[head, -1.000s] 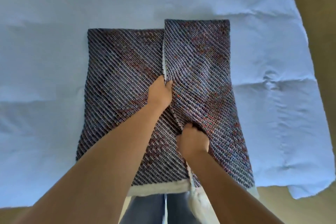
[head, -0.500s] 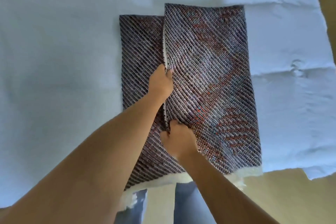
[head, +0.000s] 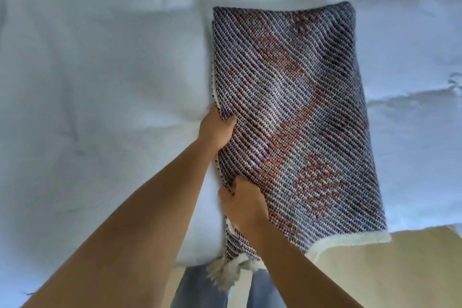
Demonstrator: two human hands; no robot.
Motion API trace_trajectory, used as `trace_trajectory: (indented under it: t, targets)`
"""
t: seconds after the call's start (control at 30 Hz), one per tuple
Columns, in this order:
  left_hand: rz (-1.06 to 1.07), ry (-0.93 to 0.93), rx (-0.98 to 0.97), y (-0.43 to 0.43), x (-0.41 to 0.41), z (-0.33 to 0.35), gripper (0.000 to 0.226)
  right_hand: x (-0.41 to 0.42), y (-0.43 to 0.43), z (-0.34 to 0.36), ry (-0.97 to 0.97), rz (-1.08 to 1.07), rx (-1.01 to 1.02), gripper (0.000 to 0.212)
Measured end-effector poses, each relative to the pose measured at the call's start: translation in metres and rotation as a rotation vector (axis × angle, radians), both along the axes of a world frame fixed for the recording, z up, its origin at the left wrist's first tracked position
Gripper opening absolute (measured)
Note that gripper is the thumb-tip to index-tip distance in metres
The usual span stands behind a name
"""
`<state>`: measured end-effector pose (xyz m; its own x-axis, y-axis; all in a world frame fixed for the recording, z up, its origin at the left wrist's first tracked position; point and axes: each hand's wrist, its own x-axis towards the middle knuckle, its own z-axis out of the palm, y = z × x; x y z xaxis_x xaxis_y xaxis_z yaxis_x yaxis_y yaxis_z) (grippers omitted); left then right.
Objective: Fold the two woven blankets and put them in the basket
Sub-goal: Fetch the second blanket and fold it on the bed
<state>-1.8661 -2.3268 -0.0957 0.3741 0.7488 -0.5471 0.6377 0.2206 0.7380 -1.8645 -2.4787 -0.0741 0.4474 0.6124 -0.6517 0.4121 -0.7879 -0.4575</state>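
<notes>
Head view: woven blanket (head: 295, 107) — folded narrow.

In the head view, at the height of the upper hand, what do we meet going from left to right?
White bedding → left hand gripping the edge → folded woven blanket → white bedding again.

Fingertips under blanket (head: 287, 107) edge

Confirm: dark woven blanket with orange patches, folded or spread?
Folded. The dark woven blanket lies doubled, layered edges stacked where left hand and right hand pinch.
</notes>
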Motion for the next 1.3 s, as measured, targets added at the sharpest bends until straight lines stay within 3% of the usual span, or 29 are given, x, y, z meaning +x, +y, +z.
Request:
trace_trajectory:
  t: [0.17, 0.3, 0.43, 0.6, 0.77, 0.83, 0.9, 1.0, 1.07, 1.17, 1.3]
  targets:
    - [0.152, -0.052, -0.188, -0.033, -0.021, 0.005, 0.05, -0.012, -0.027, 0.001, -0.292, 0.324, -0.152, 0.044]
    - [0.141, -0.077, -0.249, -0.089, -0.045, 0.005, 0.037, -0.009, -0.053, 0.003, -0.336, 0.45, -0.205, 0.045]
    - [0.218, -0.056, -0.249, -0.133, -0.067, 0.003, 0.019, 0.0, -0.07, 0.011, -0.206, 0.49, -0.099, 0.029]
    - [0.251, -0.013, -0.276, -0.173, -0.086, 0.008, 0.01, -0.014, -0.089, 0.017, 0.162, 0.337, 0.085, 0.015]
    - [0.165, 0.192, -0.122, -0.208, -0.11, 0.006, 0.029, -0.023, -0.122, 0.008, 0.298, 0.459, 0.088, 0.014]
    - [0.114, 0.321, -0.034, -0.222, -0.114, 0.003, 0.029, -0.017, -0.13, 0.009, 0.317, 0.382, 0.139, 0.009]
    - [0.155, 0.405, 0.031, -0.236, -0.113, 0.002, 0.021, -0.003, -0.136, 0.01, 0.182, 0.306, 0.204, 0.015]
    - [0.317, 0.336, 0.119, -0.246, -0.1, 0.002, 0.042, 0.028, -0.14, 0.007, -0.131, 0.309, 0.344, 0.029]
    - [0.364, 0.309, 0.093, -0.245, -0.086, 0.001, 0.054, 0.046, -0.142, 0.002, -0.207, 0.334, 0.331, 0.033]
    - [0.231, 0.336, -0.034, -0.251, -0.08, -0.007, 0.067, 0.056, -0.149, -0.006, -0.244, 0.4, 0.274, 0.039]
    - [0.019, 0.486, -0.157, -0.259, -0.108, -0.015, 0.051, 0.054, -0.156, -0.01, -0.256, 0.453, 0.256, 0.048]
